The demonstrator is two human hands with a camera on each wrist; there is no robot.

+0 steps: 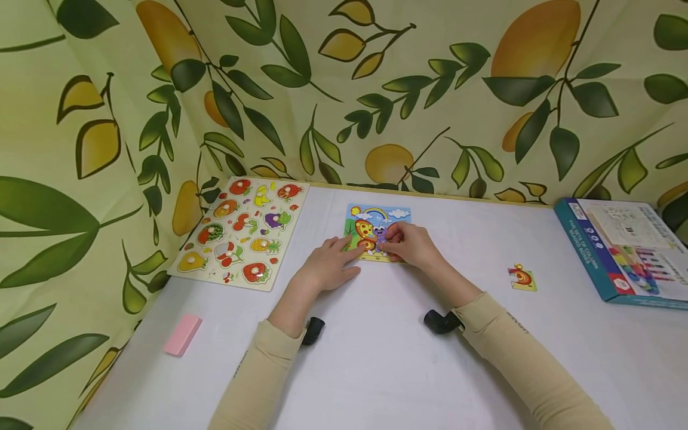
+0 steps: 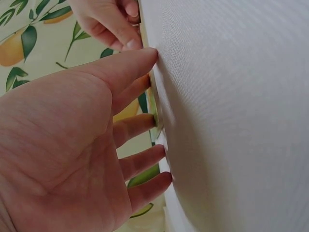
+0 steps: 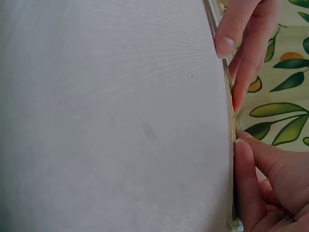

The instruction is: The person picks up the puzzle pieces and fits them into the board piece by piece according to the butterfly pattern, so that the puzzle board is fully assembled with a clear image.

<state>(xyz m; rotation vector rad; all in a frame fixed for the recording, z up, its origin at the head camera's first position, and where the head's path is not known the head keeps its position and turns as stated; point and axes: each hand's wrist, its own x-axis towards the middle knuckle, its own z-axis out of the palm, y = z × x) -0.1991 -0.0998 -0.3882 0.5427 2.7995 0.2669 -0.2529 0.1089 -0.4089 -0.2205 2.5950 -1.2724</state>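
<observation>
A small jigsaw puzzle [image 1: 378, 214] with a rainbow, a sun and a purple snail-like character lies at the back of the white table. My left hand [image 1: 330, 263] rests at its lower left with fingers spread and fairly straight, fingertips on the edge. From the right, my right hand [image 1: 415, 243] pinches a puzzle piece over the picture with curled thumb and forefinger; the hand hides the puzzle's lower right part. In the right wrist view, the thumb and forefinger of the right hand [image 3: 270, 179] come together at the puzzle's edge. A loose puzzle piece [image 1: 522, 278] lies farther right.
A fruit peg board [image 1: 290, 239] lies at the back left, with a pink block [image 1: 183, 335] in front of it. At the far right is a blue-edged toy box [image 1: 607, 263]. A leaf-and-fruit patterned cloth [image 1: 344, 131] hangs behind the table.
</observation>
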